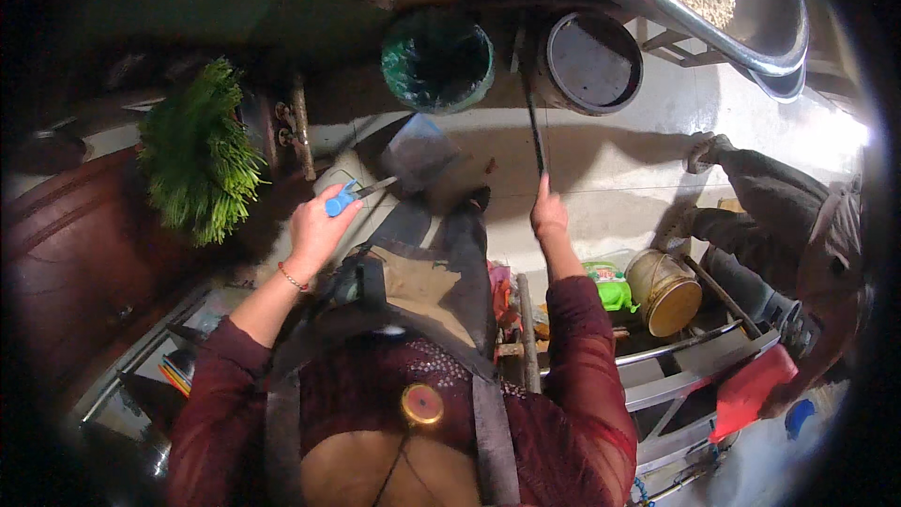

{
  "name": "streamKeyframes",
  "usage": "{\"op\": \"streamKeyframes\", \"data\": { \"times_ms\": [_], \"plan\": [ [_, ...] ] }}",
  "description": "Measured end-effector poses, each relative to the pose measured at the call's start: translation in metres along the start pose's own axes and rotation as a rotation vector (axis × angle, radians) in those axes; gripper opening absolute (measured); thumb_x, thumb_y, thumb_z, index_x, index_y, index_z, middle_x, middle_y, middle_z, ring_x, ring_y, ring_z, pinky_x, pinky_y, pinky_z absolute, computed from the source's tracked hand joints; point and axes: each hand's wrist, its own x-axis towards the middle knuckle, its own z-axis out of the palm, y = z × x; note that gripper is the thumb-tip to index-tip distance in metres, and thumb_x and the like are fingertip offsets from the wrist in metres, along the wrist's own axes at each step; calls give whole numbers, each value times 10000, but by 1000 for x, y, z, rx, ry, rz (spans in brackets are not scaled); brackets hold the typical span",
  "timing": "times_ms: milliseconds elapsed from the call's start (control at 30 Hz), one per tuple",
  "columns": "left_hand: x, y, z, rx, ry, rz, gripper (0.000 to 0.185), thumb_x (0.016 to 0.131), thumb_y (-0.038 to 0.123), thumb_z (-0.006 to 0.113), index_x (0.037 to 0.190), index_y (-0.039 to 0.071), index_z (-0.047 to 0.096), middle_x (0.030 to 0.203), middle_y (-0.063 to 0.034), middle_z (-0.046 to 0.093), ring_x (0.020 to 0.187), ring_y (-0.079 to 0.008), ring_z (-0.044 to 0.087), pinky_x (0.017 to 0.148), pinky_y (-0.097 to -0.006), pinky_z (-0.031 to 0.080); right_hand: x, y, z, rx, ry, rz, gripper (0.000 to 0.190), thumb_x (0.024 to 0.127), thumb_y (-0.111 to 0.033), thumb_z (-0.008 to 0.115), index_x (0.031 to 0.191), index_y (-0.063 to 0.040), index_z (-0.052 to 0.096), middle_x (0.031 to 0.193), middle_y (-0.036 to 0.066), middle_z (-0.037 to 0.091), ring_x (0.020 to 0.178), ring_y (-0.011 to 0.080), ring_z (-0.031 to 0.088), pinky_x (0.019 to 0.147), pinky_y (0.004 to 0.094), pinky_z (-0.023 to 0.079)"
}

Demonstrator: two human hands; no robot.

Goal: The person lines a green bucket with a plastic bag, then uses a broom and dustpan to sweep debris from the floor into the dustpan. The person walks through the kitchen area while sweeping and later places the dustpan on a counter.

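My left hand [322, 222] is closed around the blue handle [341, 203] of a tool whose thin metal part points right; the blurred view does not settle what tool it is. Beyond its tip is a translucent, blurred, flat thing [421, 151]. My right hand [550, 211] grips the near end of a long dark rod [533, 120], which runs away across the floor between two buckets. The green-lined bucket [436, 63] stands left of the rod, the dark round bucket [595, 63] right of it. A bunch of green leafy stalks [204, 155] lies left of my left hand.
A large metal pan [757, 60] with pale pieces in it stands at the upper right. Another person's legs [760, 190] are at the right, near a lidded bucket [665, 292] and a bright green package [611, 289]. A metal rack [676, 373] and a wooden stick [528, 334] are close to my right arm.
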Motion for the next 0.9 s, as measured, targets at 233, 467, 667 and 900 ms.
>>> {"op": "streamKeyframes", "data": {
  "times_ms": [233,467,667,900],
  "plan": [
    [18,-41,-36,-24,-41,70,433,763,380,713,1078,89,659,829,-133,687,749,-258,678,681,-343,515,-135,17,88,298,1,-41,510,893,-165,505,1385,-186,374,867,238,626,732,420,621,661,463,504],
    [19,-113,-81,217,-167,598,387,751,423,693,1056,187,660,748,-106,667,693,-307,649,599,-392,518,-263,-17,155,1810,-213,561,463,944,-155,448,1386,-75,334,698,79,523,513,199,547,421,347,493],
    [36,-133,-66,221,-223,875,382,762,409,682,1048,158,649,761,-96,668,656,-294,643,550,-389,507,-233,-94,233,697,13,516,290,823,-213,592,1049,-34,562,829,165,642,727,280,635,634,403,500],
    [51,-112,-56,267,-223,908,375,750,401,687,1028,154,639,731,-99,665,660,-288,648,565,-400,516,-234,-229,214,496,-461,402,902,765,-227,598,1455,-47,46,1101,298,591,1034,416,586,883,425,474]
  ]
}}
